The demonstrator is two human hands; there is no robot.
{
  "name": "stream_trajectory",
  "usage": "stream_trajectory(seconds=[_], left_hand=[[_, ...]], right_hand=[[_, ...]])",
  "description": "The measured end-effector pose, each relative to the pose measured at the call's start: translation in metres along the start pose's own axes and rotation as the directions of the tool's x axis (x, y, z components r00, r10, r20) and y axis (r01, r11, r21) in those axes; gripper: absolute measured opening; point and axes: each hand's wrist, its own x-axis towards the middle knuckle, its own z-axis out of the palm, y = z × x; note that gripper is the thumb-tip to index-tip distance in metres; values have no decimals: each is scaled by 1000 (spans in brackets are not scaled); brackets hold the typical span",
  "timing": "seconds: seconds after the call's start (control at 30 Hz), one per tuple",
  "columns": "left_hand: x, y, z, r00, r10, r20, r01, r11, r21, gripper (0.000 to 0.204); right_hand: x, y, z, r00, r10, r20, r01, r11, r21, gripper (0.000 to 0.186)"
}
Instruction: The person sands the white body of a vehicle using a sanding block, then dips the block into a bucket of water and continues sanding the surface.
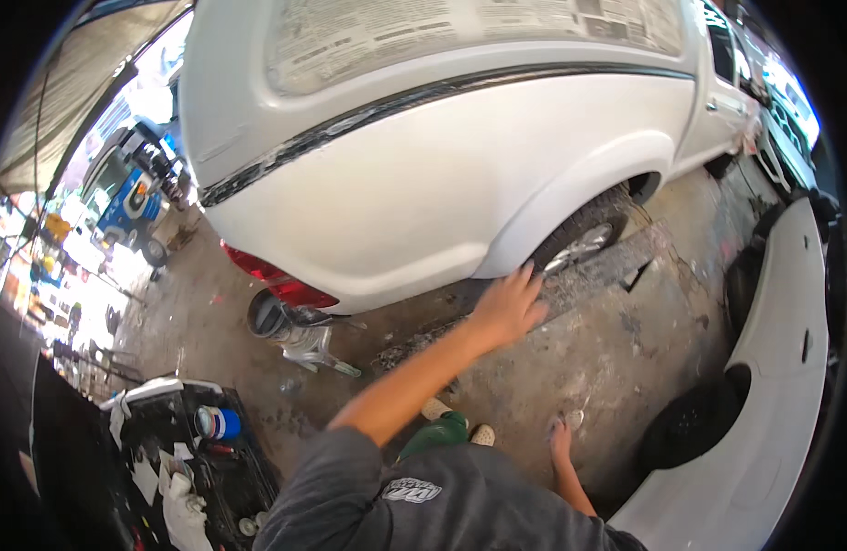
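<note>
My left hand (506,308) reaches out with its fingers apart and nothing held, in front of the lower edge of the white pickup's rear side panel (414,193), near the wheel arch and rear tyre (580,230). I cannot tell whether its fingertips touch the bodywork. The red tail light (281,275) is to its left. Lower right, my right hand (559,432) hangs by my body with fingers curled round a small pale object I cannot make out.
A low plank bench (626,253) lies beside the tyre. A bucket (267,312) stands on a metal stand (309,349) under the rear corner. A black cart (240,468) with a blue can (217,422) sits lower left. A pale detached body panel (777,376) borders the right.
</note>
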Motion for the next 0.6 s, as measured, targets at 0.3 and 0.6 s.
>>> stream_trajectory(seconds=[0.3, 0.6], left_hand=[[-265, -55, 100, 880, -425, 214, 476, 802, -360, 74], [-467, -129, 84, 684, -729, 30, 160, 109, -981, 107]], right_hand=[[-41, -132, 169, 752, -359, 553, 486, 869, -96, 38], [-212, -179, 411, 189, -298, 936, 773, 633, 46, 36]])
